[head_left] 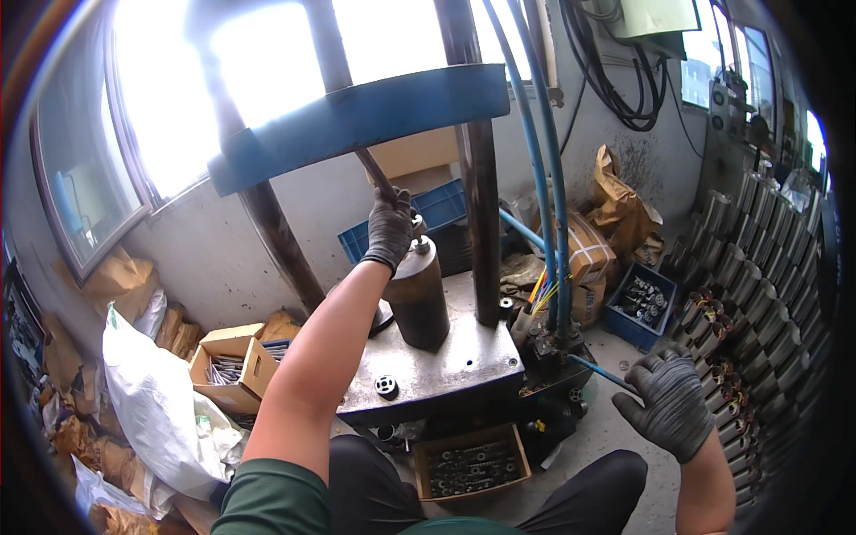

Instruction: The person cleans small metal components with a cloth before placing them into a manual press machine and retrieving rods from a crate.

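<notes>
My gloved left hand (390, 227) reaches up to the top of a dark steel cylinder (419, 303). Its fingers are closed around a thin rusty rod (373, 171) that slopes down from the press's blue crossbeam (357, 120). A small shiny metal piece (417, 223) shows beside the fingers. The cylinder stands upright on the grey press table (464, 357), and a small round ring part (385, 385) lies near the table's front edge. At the lower right, my gloved right hand (670, 401) grips the end of a thin blue lever (599, 372) sticking out from the press base.
A wooden box of metal parts (471, 464) sits on the floor between my knees. To the left are a cardboard box of bolts (234, 366) and a white sack (160, 401). A blue crate of parts (640, 303) and rows of stacked motor housings (758, 294) stand at the right. Blue hoses (544, 178) run down beside the press column.
</notes>
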`<state>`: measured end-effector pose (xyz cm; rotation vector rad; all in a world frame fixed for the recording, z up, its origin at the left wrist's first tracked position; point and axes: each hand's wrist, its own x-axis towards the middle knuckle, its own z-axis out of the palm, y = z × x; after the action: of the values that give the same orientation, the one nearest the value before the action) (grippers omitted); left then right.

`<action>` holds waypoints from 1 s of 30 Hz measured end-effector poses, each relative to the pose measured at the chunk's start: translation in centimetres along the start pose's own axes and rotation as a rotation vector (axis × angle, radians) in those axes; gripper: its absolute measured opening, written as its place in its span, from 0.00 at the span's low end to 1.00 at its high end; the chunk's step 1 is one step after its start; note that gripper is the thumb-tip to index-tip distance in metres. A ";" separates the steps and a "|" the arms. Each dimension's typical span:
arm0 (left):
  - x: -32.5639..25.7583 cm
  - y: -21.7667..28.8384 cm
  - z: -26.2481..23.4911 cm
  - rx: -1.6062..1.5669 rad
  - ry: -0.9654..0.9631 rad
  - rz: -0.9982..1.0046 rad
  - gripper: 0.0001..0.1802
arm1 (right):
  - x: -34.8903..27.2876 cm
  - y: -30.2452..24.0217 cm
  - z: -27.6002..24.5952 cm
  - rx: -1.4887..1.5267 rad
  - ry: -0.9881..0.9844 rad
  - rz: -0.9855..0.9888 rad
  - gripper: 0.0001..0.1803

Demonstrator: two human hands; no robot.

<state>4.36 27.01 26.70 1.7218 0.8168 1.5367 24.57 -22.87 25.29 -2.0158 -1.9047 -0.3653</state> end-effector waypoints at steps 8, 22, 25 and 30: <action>-0.7 1.8 0.8 0.017 -0.039 -0.029 0.09 | 2.2 2.8 3.3 0.044 0.410 0.039 0.20; -0.1 4.0 0.7 0.514 -0.210 0.046 0.18 | 16.6 7.0 3.2 0.126 0.494 0.221 0.44; 0.5 3.8 0.6 0.524 -0.239 0.018 0.22 | 15.7 5.3 1.9 0.048 0.264 0.319 0.33; 1.2 2.6 0.7 0.507 -0.222 -0.015 0.23 | 10.7 5.5 2.6 0.050 0.321 0.203 0.11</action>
<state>5.24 26.46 29.44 2.1904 1.1665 1.1577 30.61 -12.26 27.00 -1.9586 -1.4896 -0.5438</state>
